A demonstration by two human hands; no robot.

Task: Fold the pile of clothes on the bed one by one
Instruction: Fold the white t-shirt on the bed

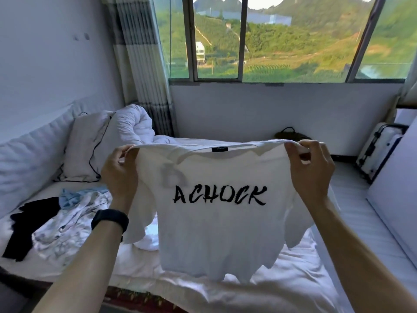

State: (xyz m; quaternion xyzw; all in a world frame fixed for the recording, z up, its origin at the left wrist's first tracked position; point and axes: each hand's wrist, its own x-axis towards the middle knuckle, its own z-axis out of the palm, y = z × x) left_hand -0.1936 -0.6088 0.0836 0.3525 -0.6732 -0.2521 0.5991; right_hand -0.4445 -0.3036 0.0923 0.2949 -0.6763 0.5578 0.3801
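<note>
While aloft, T-shirt (216,224) over bed (300,275).

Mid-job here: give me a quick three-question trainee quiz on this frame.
1. True or false: the white T-shirt lies flat on the bed.
2. Which wrist carries the black wristband? A) left B) right
3. Fill in: the left hand and right hand each pinch the T-shirt at a ____.
Key: 1 false, it hangs held up above the bed. 2 A. 3 shoulder.

Pillow (90,143) near the curtain (140,53), window (270,37) beyond.
</note>
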